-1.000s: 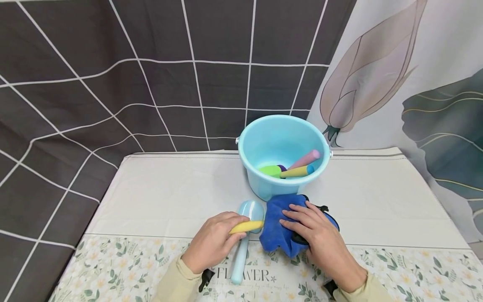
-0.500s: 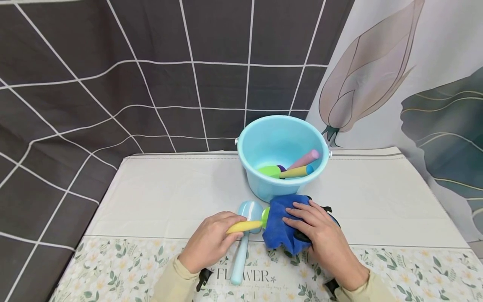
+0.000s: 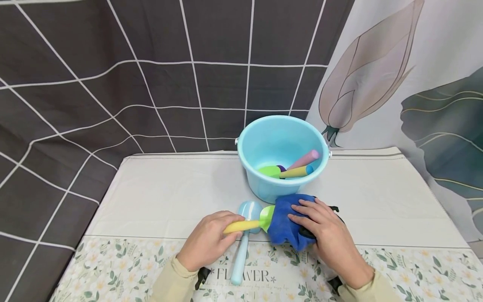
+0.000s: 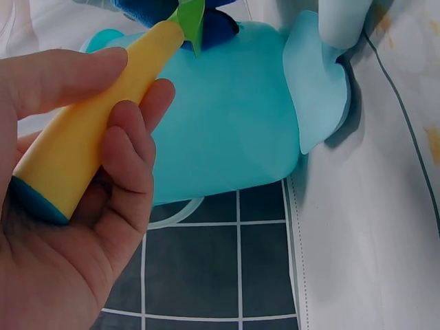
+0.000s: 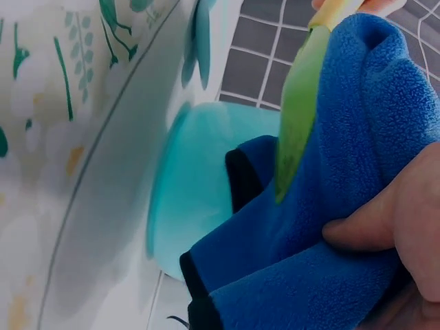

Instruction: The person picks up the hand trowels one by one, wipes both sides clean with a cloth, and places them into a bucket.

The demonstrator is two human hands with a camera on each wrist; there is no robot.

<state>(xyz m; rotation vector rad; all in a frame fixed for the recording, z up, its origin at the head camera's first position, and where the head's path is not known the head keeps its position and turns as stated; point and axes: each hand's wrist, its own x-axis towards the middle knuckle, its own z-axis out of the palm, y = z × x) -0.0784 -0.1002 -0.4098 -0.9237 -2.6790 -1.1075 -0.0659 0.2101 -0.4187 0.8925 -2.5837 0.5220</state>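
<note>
My left hand (image 3: pixel 209 241) grips the yellow handle of a small toy shovel (image 4: pixel 110 117), thumb on one side and fingers curled on the other. Its green blade (image 3: pixel 266 218) points right, partly covered by a blue towel (image 3: pixel 282 224) with black edging. My right hand (image 3: pixel 332 239) holds that towel against the blade, and the right wrist view shows the thumb (image 5: pixel 364 223) pressing into the folds. The blade's tip is hidden in the head view. Beneath the yellow handle, a light blue toy scoop (image 3: pixel 239 262) lies on the table.
A light blue bucket (image 3: pixel 260 184) stands just behind the hands. Inside it lie a pink handle (image 3: pixel 305 159), a yellow handle with a blue end (image 3: pixel 296 172) and a green piece (image 3: pixel 269 170). A dark gridded cloth (image 3: pixel 219 84) hangs behind the table.
The towel and right hand have shifted right along the shovel, so more of the green blade shows. The left hand has drawn slightly left with the handle. Scoop and bucket stay put.
</note>
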